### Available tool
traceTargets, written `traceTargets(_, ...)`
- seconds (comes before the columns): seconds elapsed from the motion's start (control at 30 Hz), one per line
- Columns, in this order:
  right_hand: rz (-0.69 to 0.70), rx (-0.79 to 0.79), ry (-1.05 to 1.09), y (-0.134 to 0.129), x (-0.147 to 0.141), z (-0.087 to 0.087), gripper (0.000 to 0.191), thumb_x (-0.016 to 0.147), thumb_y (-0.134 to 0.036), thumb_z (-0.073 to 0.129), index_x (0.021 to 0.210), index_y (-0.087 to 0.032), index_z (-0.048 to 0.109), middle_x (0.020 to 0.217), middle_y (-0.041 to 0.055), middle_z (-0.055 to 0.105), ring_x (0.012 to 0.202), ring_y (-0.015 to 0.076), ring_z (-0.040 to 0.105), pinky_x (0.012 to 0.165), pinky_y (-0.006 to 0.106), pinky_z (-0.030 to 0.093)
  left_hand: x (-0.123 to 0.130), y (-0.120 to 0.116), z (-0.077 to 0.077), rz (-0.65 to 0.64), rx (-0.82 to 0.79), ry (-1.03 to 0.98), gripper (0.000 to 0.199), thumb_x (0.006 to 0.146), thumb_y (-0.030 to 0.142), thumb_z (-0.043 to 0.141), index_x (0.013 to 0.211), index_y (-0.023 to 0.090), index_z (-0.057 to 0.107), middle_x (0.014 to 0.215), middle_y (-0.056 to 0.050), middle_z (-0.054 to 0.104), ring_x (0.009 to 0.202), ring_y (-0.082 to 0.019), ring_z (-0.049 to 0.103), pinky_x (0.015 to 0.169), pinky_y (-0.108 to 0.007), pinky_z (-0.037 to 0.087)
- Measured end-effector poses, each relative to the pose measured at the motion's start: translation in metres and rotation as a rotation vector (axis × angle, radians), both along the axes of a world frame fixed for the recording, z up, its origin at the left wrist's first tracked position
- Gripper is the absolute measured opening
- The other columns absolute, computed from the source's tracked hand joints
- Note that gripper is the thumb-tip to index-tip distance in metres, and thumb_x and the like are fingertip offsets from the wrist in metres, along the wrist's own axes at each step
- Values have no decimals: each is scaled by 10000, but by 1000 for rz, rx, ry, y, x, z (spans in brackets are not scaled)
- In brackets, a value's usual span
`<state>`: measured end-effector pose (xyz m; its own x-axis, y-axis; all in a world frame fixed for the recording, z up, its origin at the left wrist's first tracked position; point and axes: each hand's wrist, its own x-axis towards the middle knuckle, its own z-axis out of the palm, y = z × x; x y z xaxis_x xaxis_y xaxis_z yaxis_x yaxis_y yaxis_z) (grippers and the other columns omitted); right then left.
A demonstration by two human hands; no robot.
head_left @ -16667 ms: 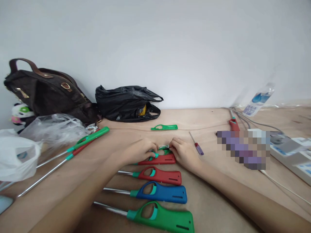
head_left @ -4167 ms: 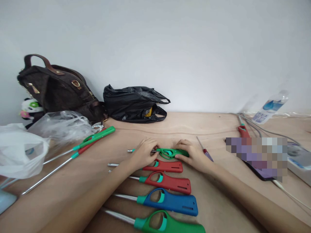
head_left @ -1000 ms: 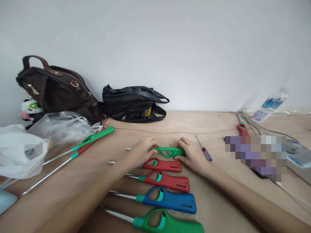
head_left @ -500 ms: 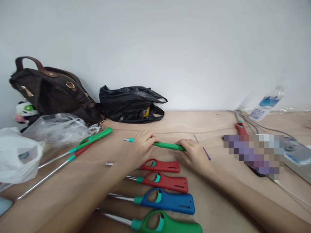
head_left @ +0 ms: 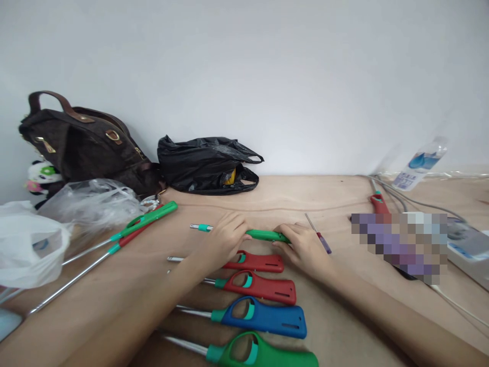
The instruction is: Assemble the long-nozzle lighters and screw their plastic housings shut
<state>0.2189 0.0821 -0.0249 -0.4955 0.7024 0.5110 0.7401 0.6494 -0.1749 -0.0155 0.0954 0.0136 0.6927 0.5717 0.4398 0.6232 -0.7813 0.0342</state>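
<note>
A green lighter (head_left: pixel 265 235) is held nearly level between both hands, its metal tip and teal collar pointing left. My left hand (head_left: pixel 228 235) is closed around its front part, covering the trigger area. The fingers of my right hand (head_left: pixel 296 240) pinch its rear end. Just below, a red lighter (head_left: pixel 263 262) lies partly behind my left wrist. Nearer to me follow a second red lighter (head_left: pixel 271 289), a blue lighter (head_left: pixel 267 318) and another green lighter (head_left: pixel 278 354). A screwdriver (head_left: pixel 324 242) rests right of my right hand.
Two more long lighters (head_left: pixel 155 216) lie at the left beside plastic bags (head_left: pixel 30 244). A dark backpack (head_left: pixel 95 148) and a black bag (head_left: pixel 202 165) stand by the wall. At the right are a bottle (head_left: pixel 420 163), cables, a red lighter (head_left: pixel 379 204) and a pixelated area.
The held lighter and my left hand have shifted slightly down. My right hand has moved slightly left and down, so more of the screwdriver shows.
</note>
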Motion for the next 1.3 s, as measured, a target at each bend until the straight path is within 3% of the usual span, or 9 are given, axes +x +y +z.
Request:
traceTargets(0.23,-20,-19,-301,-2,-7,10,136,937,-285,542,1013,-173,548,891,66,695,733,213,643,616,295,382,5,-6,3,-36,121,118,222,927,62,389,827,135,573,854,-80,566,816,-229,507,735,-347,453)
traceTargets(0.5,33,350,-365,-3,-4,16,339,1019,-324,366,773,-159,529,553,6,593,446,156,513,584,301,296,10,-15,10,-67,162,76,209,911,38,401,839,125,578,843,-72,556,798,-222,495,725,-340,437)
traceTargets(0.73,10,525,-337,-4,0,24,436,1022,-374,336,694,-175,543,589,31,578,543,180,511,606,322,251,13,-19,20,-59,155,112,223,959,127,405,797,147,556,811,-59,548,765,-218,492,715,-340,418)
traceTargets(1.1,45,412,-326,-2,2,18,445,1016,-396,342,701,-167,557,604,44,595,531,174,515,648,320,277,19,-24,24,-3,24,148,221,944,152,484,725,166,513,764,-47,550,730,-215,505,660,-327,414)
traceTargets(1.3,25,406,-369,-6,-3,25,411,1006,-391,374,708,-171,550,597,45,598,519,178,517,631,318,264,18,-23,25,9,-12,184,236,934,129,483,702,174,483,756,-49,542,726,-223,498,648,-333,407)
